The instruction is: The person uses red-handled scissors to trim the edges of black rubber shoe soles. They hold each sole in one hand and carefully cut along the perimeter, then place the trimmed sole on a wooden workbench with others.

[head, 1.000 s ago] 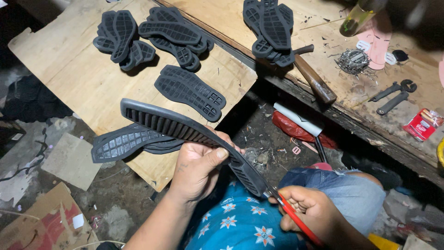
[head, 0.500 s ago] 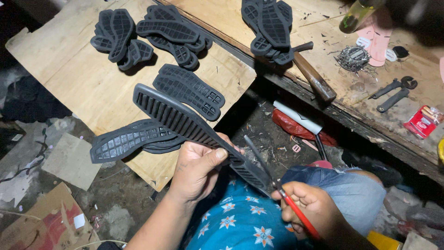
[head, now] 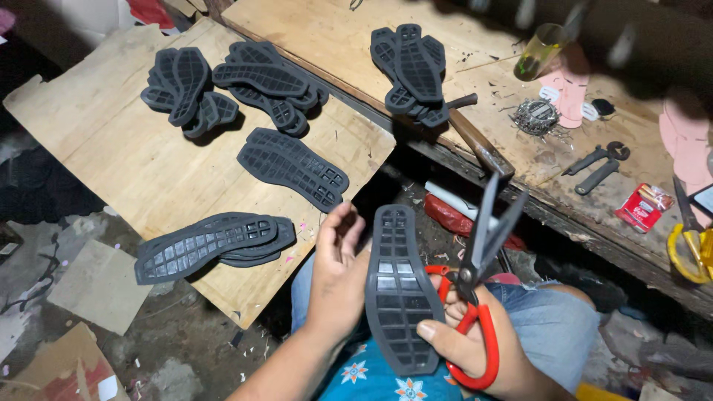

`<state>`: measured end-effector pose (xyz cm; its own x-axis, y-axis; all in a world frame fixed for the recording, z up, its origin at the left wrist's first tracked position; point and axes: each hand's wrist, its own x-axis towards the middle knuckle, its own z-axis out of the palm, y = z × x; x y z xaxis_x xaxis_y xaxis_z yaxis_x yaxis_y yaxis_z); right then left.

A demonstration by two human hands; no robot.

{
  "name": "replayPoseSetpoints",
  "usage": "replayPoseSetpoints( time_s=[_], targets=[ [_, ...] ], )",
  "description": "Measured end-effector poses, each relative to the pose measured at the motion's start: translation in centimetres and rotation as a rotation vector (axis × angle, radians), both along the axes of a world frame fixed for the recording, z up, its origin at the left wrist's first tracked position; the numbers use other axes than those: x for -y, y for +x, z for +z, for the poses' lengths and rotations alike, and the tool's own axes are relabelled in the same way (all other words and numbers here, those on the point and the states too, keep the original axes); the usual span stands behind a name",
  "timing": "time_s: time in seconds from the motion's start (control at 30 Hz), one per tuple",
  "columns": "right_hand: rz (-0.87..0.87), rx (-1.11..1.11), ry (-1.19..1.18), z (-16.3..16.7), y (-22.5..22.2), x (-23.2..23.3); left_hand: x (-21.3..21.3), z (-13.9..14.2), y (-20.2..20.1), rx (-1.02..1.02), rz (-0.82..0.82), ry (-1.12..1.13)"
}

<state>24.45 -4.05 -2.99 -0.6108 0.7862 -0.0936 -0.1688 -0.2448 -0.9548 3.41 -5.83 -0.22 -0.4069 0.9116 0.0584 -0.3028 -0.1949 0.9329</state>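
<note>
**Inspector:** Since the earlier view, the sole has swung from a flat, lengthwise hold to standing tread-up before the body, and the scissors have lifted clear of its edge with the blades now pointing up and parted.

**Clerk:** Position of the piece?

**Inspector:** Dark rubber sole (head: 398, 289) sits between both hands, above the lap. Left hand (head: 338, 271) backs its left edge, fingers loosely together and curled against it. Right hand (head: 464, 338) has its thumb pressed on the sole's lower right edge while the remaining fingers are closed through the red handles of the scissors (head: 475, 275).

**Clerk:** Work finished so far?

**Inspector:** My reading only: several soles lie on the wooden board (head: 111, 148), namely two stacked piles (head: 186, 89) at the far side, one sole lying apart (head: 291, 167) and a small stack (head: 212, 245) near the board's front edge. Another pile (head: 412, 70) rests on the workbench (head: 334, 33). Which piles are trimmed and which await trimming, I cannot tell.

**Clerk:** Piece in hand?

**Inspector:** Appears to be under inspection; its edges look clean, though that is not certain.
</note>
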Motion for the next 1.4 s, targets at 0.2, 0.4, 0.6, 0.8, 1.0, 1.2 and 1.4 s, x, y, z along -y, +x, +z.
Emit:
replayPoseSetpoints(
  time_s=[0.2,0.4,0.6,0.8,1.0,1.2,1.4],
  targets=[
    [0.072,0.163,0.008,-0.3,-0.1,0.0,-0.1,0.4,-1.0,0.92,-0.547,-0.038],
    [0.059,0.038,-0.158,-1.6,-0.3,-0.2,0.5,1.9,-0.9,0.882,-0.544,0.103],
    [-0.02,0.051,-0.161,-1.6,-0.4,-0.1,1.2,2.3,-0.6,0.756,-0.483,0.141],
    [-0.002,0.087,0.008,-1.7,-0.4,0.3,2.1,2.7,-0.6,0.718,-0.545,0.194],
    [-0.021,0.032,0.103,-3.3,0.2,1.4,3.7,3.2,-0.7,0.617,-0.537,0.219],
    [-0.067,0.069,0.08,-3.8,1.6,1.7,5.9,5.2,-0.6,-0.127,-0.271,0.316],
    [-0.093,0.283,0.268,-1.6,3.2,2.0,6.9,6.6,-0.7,-0.827,0.124,0.451]
  ],
)
